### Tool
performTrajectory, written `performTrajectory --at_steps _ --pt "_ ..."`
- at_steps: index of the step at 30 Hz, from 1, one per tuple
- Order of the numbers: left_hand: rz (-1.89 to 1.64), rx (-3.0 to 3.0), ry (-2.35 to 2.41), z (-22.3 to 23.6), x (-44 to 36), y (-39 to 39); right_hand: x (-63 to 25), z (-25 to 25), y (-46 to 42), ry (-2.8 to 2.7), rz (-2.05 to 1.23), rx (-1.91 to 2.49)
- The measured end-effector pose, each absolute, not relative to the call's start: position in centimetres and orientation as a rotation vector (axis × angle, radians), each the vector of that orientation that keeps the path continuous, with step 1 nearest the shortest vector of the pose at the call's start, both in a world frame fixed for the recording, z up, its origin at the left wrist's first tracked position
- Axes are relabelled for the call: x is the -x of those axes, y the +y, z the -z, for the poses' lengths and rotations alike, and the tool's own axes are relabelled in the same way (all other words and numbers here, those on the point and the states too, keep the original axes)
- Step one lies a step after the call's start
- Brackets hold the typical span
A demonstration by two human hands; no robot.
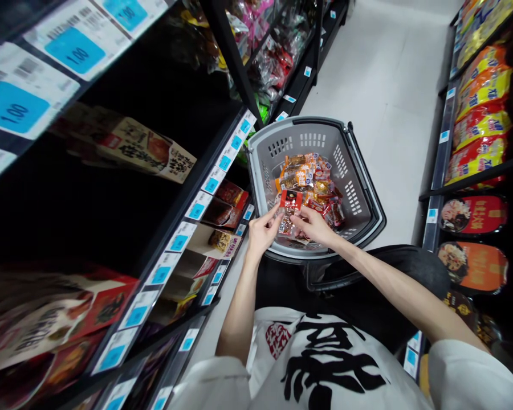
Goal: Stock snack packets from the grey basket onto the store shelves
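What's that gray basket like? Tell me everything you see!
The gray basket looks like plastic, with rounded corners and rows of slots in its walls. A dark bar, probably a handle, runs along its right side, and a dark loop shows at the near edge. Its open top faces up, beside the shelves on the left. Small shiny packets lie inside. Above them, the left hand and right hand hold a red-topped packet. The basket's underside is hidden.

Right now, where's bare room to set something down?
Free: pale floor beyond the grey shopping basket, between the shelves, and right of it towards the red-and-yellow bags. Crowded: basket bottom, heaped with snack packets; left hand and right hand hold a red-topped packet over its near end.
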State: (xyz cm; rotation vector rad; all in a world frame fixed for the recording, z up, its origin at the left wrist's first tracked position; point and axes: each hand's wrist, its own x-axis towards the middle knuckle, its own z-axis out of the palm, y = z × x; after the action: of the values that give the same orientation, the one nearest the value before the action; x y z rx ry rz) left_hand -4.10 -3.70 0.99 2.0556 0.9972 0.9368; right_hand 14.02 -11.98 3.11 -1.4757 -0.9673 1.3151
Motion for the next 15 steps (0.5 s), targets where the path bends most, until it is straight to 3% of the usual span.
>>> performTrajectory --at_steps 15 --pt "-0.925 -2.121 0.943 -0.39 4.46 -3.72 -14.11 -3.68 -12.03 -0.684 -1.539 1.408"
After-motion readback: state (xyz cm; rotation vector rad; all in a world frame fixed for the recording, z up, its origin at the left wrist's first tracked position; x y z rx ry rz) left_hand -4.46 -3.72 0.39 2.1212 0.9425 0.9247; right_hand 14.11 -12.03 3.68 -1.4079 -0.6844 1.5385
